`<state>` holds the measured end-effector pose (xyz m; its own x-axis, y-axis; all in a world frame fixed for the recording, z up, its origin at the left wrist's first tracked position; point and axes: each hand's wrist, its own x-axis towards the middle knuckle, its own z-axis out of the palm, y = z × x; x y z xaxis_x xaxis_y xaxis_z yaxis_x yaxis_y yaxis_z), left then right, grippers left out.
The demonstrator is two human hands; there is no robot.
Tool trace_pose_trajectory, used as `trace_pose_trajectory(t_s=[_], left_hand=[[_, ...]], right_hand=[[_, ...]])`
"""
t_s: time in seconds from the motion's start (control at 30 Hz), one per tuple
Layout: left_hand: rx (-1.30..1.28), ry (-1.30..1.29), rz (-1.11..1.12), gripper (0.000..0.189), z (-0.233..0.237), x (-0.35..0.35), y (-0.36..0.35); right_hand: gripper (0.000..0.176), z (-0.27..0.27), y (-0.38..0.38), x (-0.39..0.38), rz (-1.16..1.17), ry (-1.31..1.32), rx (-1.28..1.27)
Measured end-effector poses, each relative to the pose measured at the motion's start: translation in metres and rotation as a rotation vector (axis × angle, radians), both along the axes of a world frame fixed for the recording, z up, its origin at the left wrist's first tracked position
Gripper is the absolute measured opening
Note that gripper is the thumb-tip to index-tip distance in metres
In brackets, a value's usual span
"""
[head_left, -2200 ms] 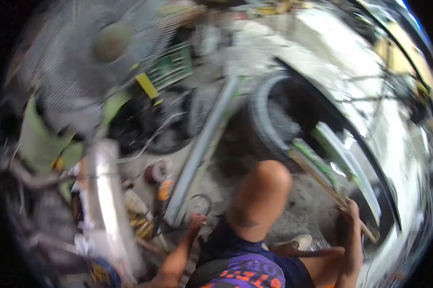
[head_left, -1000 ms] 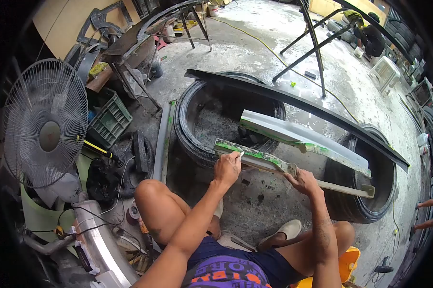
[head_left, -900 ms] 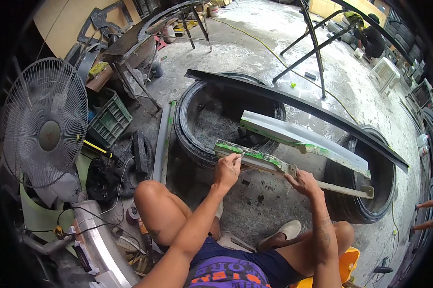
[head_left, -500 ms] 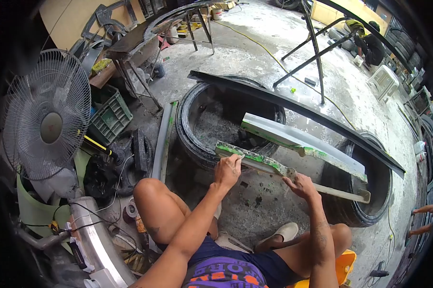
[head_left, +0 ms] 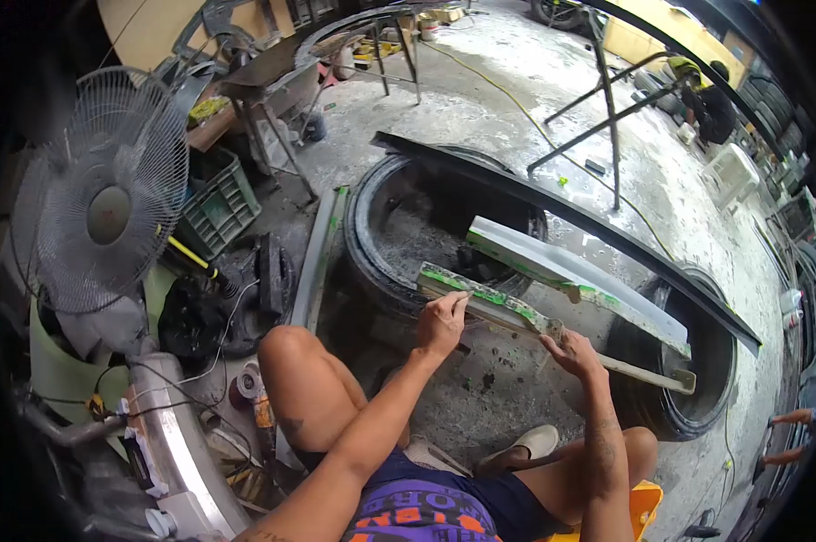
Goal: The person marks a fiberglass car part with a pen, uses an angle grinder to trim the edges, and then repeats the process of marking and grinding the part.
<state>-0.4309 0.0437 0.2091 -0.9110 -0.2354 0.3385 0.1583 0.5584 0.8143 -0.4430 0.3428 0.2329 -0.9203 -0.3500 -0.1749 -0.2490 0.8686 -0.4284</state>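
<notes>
A long narrow trim panel [head_left: 506, 315], grey with chipped green and whitish patches along its edge, lies slantwise in front of me. My left hand [head_left: 442, 322] is closed in a pinch at its upper edge, near the left end. Whatever sits between those fingertips is too small to make out. Farther right, my right hand [head_left: 572, 350] grips the panel by its stepped middle, thumb on the near side. Beyond it, a second grey panel [head_left: 575, 275] with green edges rests across two round black tubs [head_left: 358, 237], as does a long black strip [head_left: 553, 200].
On the left stand a large fan [head_left: 110, 215], a green crate [head_left: 220, 210] and a silver curved part [head_left: 178, 434]. Another grey strip [head_left: 320, 257] leans beside the tub. Metal stand legs [head_left: 614, 126] rise ahead; a crouching person [head_left: 713, 108] is at far right.
My view has turned slightly, so the scene sits a little farther right. A pale bit seen at my left fingertips before is now hidden. Both hands remain on the trim panel.
</notes>
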Motion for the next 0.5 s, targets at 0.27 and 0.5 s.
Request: trace_pose_trajectory(t_s=[0.27, 0.5], left_hand=[[0.150, 0.183, 0.314, 0.021, 0.130, 0.076, -0.130], [-0.107, -0.530, 0.570, 0.024, -0.097, 0.291, -0.255]], right_hand=[[0.050, 0.006, 0.000, -0.011, -0.097, -0.068, -0.018], [0.064, -0.055, 0.047, -0.047, -0.079, 0.177, 0.058]])
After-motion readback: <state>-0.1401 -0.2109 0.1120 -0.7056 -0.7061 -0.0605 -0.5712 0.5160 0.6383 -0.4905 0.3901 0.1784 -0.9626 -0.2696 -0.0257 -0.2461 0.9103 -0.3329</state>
